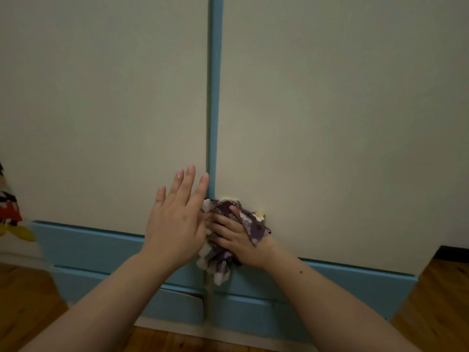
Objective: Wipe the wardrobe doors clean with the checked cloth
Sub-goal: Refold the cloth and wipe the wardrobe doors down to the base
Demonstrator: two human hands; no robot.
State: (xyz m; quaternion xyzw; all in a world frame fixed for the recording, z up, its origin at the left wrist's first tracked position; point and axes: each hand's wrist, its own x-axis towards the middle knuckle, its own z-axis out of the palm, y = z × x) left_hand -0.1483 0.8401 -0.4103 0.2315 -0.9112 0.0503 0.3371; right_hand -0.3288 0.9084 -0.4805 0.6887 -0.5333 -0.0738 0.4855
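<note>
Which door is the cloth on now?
The right door: the right hand grips the checked cloth against its bottom inner corner. The left door has only the flat left hand before it.

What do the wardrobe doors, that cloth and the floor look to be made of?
The wardrobe doors look like painted wood or board: flat matt cream panels, smooth blue trim. The cloth is soft woven fabric, crumpled into folds in the right hand. The floor seems wood: brown boards with visible grain and a slight sheen.
</note>
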